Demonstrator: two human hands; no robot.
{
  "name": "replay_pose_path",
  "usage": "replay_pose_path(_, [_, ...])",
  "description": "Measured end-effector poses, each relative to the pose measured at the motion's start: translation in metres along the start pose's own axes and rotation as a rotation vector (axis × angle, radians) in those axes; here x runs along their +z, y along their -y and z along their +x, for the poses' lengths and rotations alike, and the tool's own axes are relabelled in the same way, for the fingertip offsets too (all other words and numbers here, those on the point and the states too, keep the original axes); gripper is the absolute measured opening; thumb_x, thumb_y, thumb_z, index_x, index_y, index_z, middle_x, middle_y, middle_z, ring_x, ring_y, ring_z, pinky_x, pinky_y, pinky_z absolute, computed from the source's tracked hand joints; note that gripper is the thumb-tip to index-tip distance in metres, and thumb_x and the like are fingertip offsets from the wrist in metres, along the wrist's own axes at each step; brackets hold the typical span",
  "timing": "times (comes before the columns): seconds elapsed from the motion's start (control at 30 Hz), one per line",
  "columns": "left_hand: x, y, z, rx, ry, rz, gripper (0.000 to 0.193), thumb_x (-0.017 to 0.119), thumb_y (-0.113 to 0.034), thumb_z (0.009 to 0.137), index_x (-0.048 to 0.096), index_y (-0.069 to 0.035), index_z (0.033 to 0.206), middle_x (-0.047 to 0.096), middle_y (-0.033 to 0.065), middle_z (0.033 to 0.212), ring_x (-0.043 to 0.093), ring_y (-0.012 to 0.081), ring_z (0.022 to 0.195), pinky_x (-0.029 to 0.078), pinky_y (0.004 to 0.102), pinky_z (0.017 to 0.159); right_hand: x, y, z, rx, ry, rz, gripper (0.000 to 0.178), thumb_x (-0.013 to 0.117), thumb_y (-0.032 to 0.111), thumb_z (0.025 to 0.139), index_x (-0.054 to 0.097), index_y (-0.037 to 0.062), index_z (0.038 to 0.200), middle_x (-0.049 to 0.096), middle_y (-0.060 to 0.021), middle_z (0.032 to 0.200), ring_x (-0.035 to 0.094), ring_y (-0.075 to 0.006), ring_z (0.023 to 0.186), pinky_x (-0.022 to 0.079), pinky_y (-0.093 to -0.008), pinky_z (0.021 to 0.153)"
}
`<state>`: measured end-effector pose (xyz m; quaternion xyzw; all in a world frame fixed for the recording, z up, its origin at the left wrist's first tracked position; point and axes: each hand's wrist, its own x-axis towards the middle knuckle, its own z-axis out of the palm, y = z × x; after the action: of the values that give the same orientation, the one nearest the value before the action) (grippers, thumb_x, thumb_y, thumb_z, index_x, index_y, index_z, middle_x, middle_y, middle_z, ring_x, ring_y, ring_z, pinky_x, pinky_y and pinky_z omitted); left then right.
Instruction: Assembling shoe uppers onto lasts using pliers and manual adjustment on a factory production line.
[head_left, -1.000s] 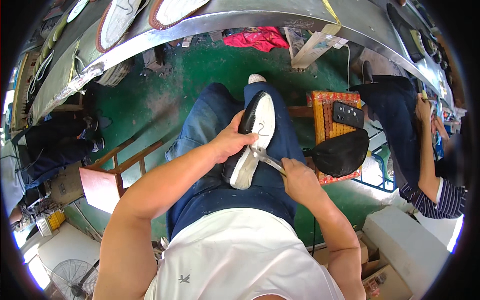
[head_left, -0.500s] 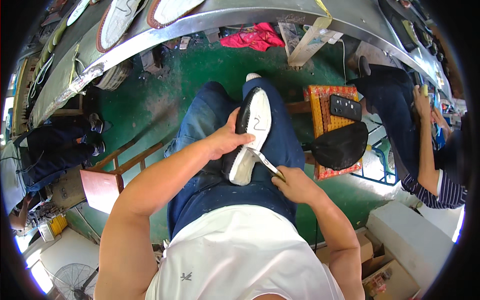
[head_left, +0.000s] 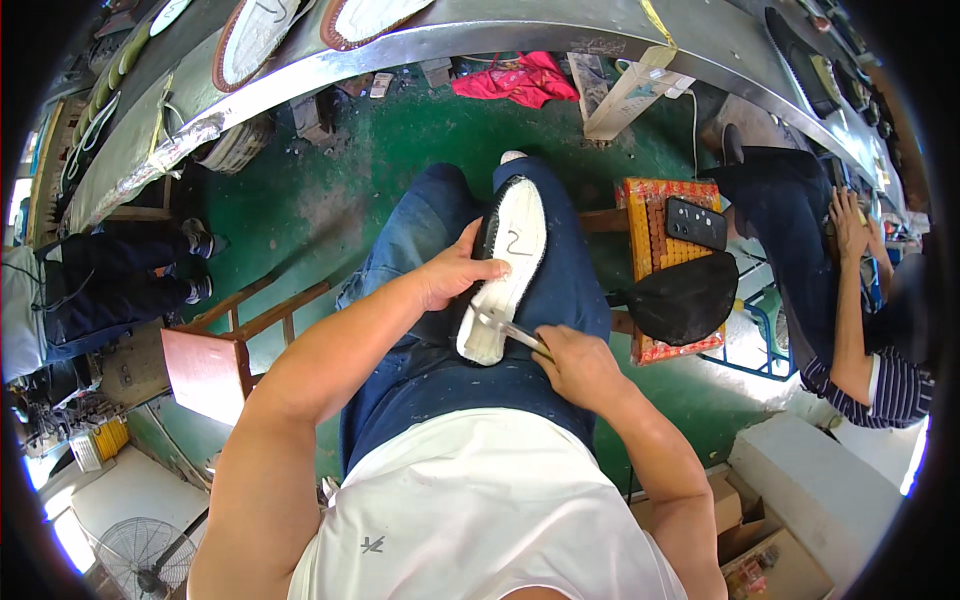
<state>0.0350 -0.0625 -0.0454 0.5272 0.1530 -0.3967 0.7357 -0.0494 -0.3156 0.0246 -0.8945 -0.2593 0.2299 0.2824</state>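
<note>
A black shoe (head_left: 519, 229) rests bottom-up along my lap, its pale underside showing and a dark mark drawn near the middle. My left hand (head_left: 458, 274) grips it from the left side, thumb pressed on the underside and fingers hidden beneath the edge. In my right hand (head_left: 578, 366) is a slim metal hand tool (head_left: 513, 330) with a tan grip end; its exact kind is unclear. The tool's metal tip touches or hovers over the heel part of the underside, close to my left thumb.
A metal-edged workbench (head_left: 420, 42) curves across the front, with more shoes (head_left: 255, 38) on it. On the right, a black phone (head_left: 695, 223) and a black cap-like cloth (head_left: 684, 296) lie on a beaded seat (head_left: 648, 255). A wooden stool (head_left: 205, 365) stands left. Co-workers are at both sides.
The tool's tip has moved left across the heel part of the underside, and my right hand has shifted slightly left. The shoe has rolled a little, showing less black side. My left hand keeps its grip.
</note>
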Motion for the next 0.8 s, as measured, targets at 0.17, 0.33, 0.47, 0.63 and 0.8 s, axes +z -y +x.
replay_pose_path(0.17, [0.026,0.005,-0.016,0.067,-0.099,0.291,0.11,0.079,-0.019,0.086,0.001,-0.011,0.164,0.04,0.0174,0.155,0.04,0.0284,0.143,0.032,0.0396,0.119,0.003,0.007,-0.032,0.208,0.146,-0.07,0.016,0.063,0.016,0.094,0.057,0.0023,0.098,0.067,-0.0184,0.089,0.068,-0.0388,0.08,0.055,-0.0481,0.069])
replay_pose_path(0.33, [0.02,0.045,-0.035,0.134,-0.093,0.219,0.112,0.076,-0.021,0.088,-0.006,-0.013,0.164,0.023,0.0227,0.162,0.027,0.0312,0.15,0.024,0.039,0.122,0.006,-0.001,-0.034,0.235,0.157,-0.076,0.012,0.059,0.014,0.095,0.057,0.0024,0.098,0.067,-0.02,0.089,0.068,-0.0401,0.08,0.055,-0.05,0.07])
replay_pose_path(0.47, [0.033,0.044,-0.03,0.155,-0.104,0.052,0.11,0.074,-0.02,0.089,-0.006,-0.012,0.164,0.023,0.0225,0.162,0.028,0.0307,0.149,0.024,0.0386,0.121,-0.004,0.008,-0.045,0.113,0.15,-0.131,0.009,0.057,0.011,0.094,0.058,0.0027,0.095,0.068,-0.0222,0.088,0.069,-0.0396,0.08,0.055,-0.0498,0.07])
replay_pose_path(0.63, [0.023,0.062,-0.031,0.339,-0.222,0.569,0.109,0.072,-0.02,0.091,-0.009,-0.011,0.163,0.019,0.0229,0.163,0.025,0.0313,0.15,0.022,0.0382,0.122,-0.021,-0.007,-0.054,0.202,0.363,-0.217,0.015,0.059,0.015,0.094,0.06,-0.0003,0.092,0.071,-0.0214,0.089,0.071,-0.0358,0.083,0.057,-0.0433,0.071])
replay_pose_path(0.8, [0.013,0.069,-0.053,0.212,-0.024,0.366,0.116,0.073,-0.019,0.089,-0.017,-0.01,0.161,0.002,0.0224,0.167,0.006,0.0315,0.156,0.015,0.0377,0.124,-0.067,-0.012,-0.027,0.255,0.466,0.332,0.03,0.055,0.028,0.103,0.061,-0.0009,0.098,0.069,-0.017,0.079,0.069,-0.0329,0.077,0.052,-0.0433,0.071])
